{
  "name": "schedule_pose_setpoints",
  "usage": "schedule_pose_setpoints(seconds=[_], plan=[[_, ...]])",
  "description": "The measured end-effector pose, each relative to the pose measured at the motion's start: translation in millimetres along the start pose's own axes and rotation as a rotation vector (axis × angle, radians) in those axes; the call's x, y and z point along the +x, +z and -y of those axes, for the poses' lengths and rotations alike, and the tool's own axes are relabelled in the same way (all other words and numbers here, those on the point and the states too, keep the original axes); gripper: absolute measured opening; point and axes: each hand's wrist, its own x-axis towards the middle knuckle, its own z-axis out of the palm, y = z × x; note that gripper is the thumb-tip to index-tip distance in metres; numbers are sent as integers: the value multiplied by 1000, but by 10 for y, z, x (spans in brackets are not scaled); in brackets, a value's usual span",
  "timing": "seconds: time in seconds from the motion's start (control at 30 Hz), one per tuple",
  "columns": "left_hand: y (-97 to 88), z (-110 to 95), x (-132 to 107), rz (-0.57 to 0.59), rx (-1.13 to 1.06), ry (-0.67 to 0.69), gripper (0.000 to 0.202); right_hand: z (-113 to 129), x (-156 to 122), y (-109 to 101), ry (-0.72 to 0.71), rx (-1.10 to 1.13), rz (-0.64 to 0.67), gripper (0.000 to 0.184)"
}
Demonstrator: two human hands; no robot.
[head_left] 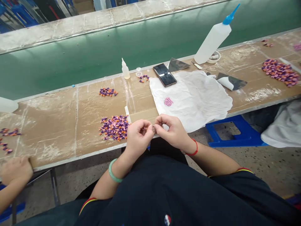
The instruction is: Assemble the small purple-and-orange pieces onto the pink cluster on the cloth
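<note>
Brown cardboard [61, 125] tops the bench, streaked with white residue. Landmark: crumpled white cloth [199, 97].

Far left of the cloth, a co-worker's hand [16, 171] rests at the bench's near edge, just below a sparse scatter of purple-and-orange pieces [8, 135]. Left of the cloth, a small purple-and-orange pile [108, 92] lies toward the back; a larger heap [114, 127] lies nearer the front. Beyond the cloth's back-left corner stand a small squeeze bottle [125, 70] and a clear little jar [138, 72], with a few pieces [143, 78] beside them.

Just in front of the cloth, the person's left hand [138, 135], jade-green bangle [114, 171] on the wrist, and right hand [171, 130], red string bracelet [193, 149] on the wrist, both curl inward. Their fingertips meet, pinching a tiny piece [154, 128], its colour hard to tell.

On the cloth sits a pink cluster [168, 101]. Touching its back edge is a black smartphone [164, 74], screen dark. Behind the cloth's right side stands a large white bottle with a blue nozzle [213, 39], unlabelled where visible. Far right of the cloth lies a big purple heap [281, 72]. The round chest badge [167, 219] has no legible writing.
</note>
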Motion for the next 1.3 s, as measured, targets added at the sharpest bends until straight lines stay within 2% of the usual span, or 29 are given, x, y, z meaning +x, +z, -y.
schedule_pose_setpoints(seconds=[0.2, 0.33, 0.47, 0.6, 0.7, 0.77, 0.87, 1.0, 1.17, 1.3], plan=[[-25, 27, 15, 29, -27, 4, 16, -35, 2, 49, 55, 72, 25, 11], [-82, 46, 2, 63, -257, -79, 16, -36, 37, 58, 120, 270, 134, 13], [-204, 171, -46, -4, -431, -203, 22, -49, 97, 4, 134, 310, 219, 13], [-372, 443, -126, -89, -466, -275, 27, -142, 224, -99, 49, -23, 304, 8], [-473, 637, -212, -148, -473, -326, 26, -249, 369, -120, -75, -327, 445, 9], [-507, 715, -271, -154, -479, -357, 26, -305, 468, -83, -109, -478, 561, 11], [-513, 757, -339, -121, -492, -411, 27, -330, 590, 15, -136, -689, 679, 14], [-494, 768, -373, -91, -534, -442, 27, -282, 674, 105, -196, -891, 748, 19], [-495, 761, -363, -93, -578, -428, 26, -263, 690, 104, -229, -1022, 788, 18], [-493, 727, -362, -87, -595, -418, 26, -294, 691, 96, -230, -1044, 798, 16]])
